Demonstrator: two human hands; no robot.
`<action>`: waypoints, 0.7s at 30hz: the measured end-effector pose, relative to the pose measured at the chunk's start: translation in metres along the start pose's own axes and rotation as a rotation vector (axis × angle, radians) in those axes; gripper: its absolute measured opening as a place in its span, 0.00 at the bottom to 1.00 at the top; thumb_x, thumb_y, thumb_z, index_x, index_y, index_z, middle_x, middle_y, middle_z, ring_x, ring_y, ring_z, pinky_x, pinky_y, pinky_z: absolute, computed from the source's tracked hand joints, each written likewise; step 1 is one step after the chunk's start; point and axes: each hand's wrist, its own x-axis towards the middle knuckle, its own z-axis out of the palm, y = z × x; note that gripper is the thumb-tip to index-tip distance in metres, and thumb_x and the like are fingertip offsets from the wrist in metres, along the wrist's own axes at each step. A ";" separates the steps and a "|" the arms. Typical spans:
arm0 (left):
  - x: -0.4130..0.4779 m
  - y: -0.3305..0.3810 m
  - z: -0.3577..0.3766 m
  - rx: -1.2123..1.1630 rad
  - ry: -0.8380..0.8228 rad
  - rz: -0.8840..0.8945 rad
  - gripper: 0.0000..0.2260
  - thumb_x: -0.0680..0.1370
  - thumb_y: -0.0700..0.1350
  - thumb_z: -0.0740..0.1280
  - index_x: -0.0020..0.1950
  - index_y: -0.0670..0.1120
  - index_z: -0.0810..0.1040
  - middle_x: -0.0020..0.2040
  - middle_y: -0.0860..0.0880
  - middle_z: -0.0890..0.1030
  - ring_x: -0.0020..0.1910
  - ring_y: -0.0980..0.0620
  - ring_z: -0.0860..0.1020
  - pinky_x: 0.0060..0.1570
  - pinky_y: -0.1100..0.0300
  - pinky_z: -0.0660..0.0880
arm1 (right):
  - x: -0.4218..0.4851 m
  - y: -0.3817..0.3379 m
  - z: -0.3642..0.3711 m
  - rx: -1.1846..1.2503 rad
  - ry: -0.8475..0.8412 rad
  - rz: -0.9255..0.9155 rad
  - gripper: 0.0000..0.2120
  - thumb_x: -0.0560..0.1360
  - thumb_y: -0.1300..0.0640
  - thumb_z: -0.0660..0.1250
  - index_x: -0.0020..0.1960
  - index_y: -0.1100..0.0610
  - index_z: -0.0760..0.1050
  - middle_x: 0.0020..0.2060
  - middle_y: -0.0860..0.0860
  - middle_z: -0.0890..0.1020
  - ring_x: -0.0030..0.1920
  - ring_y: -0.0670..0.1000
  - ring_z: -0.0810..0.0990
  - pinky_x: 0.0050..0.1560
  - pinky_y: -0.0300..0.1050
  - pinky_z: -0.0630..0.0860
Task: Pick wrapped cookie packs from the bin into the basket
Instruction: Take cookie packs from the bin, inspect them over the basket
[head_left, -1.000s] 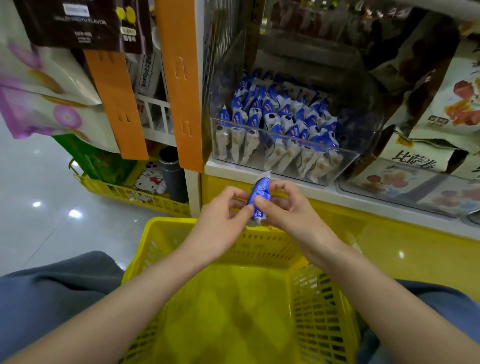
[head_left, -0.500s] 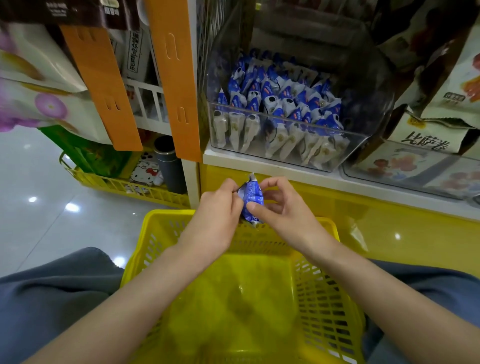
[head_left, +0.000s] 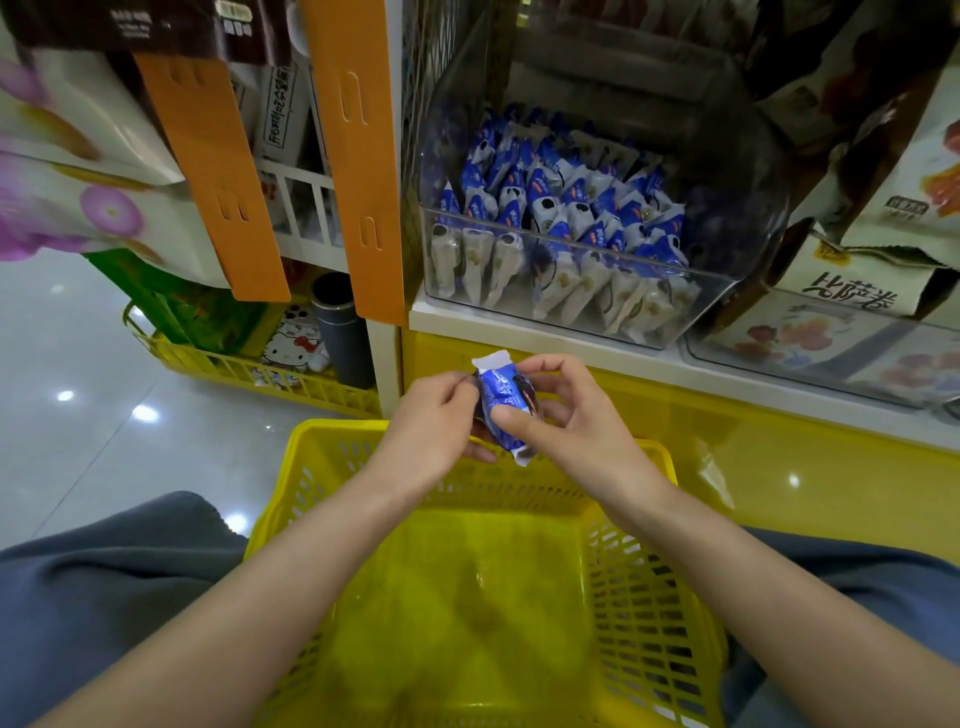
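2 hands (head_left: 436, 415) (head_left: 576, 415) fingers pinching cookie pack (head_left: 501, 405) above basket (head_left: 332, 457); bin (head_left: 571, 312) behind.

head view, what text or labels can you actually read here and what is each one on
"比萨卷" on the white snack bag right of the clear bin.
Vertical Chinese print on the white pack behind the orange strips: too blurred to read.
Dark bag at top left: small white print, unreadable.
Blue cookie pack held by the left hand and right hand: print too blurred.

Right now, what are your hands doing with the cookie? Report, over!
Left hand and right hand both pinching one blue cookie pack. Above yellow basket, not dropped. Nothing blocking.
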 end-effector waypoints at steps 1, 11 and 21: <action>0.000 0.001 0.001 -0.044 -0.002 -0.024 0.14 0.80 0.36 0.52 0.44 0.42 0.77 0.37 0.45 0.80 0.28 0.56 0.79 0.31 0.59 0.79 | 0.000 0.000 0.001 -0.025 0.014 -0.013 0.18 0.69 0.64 0.72 0.53 0.52 0.68 0.50 0.46 0.76 0.43 0.44 0.78 0.33 0.37 0.77; -0.008 0.002 0.013 -0.190 -0.007 -0.074 0.05 0.78 0.39 0.62 0.54 0.42 0.72 0.49 0.41 0.80 0.42 0.49 0.80 0.42 0.57 0.79 | 0.001 0.006 0.006 -0.292 0.067 -0.058 0.34 0.66 0.61 0.76 0.66 0.57 0.63 0.57 0.46 0.73 0.48 0.31 0.73 0.50 0.28 0.73; -0.005 0.006 0.004 -0.231 -0.023 0.009 0.08 0.78 0.40 0.63 0.56 0.43 0.75 0.46 0.46 0.81 0.41 0.54 0.80 0.40 0.65 0.77 | 0.010 -0.009 -0.008 -0.041 0.099 0.062 0.09 0.77 0.61 0.62 0.53 0.65 0.76 0.47 0.62 0.82 0.45 0.52 0.80 0.50 0.46 0.77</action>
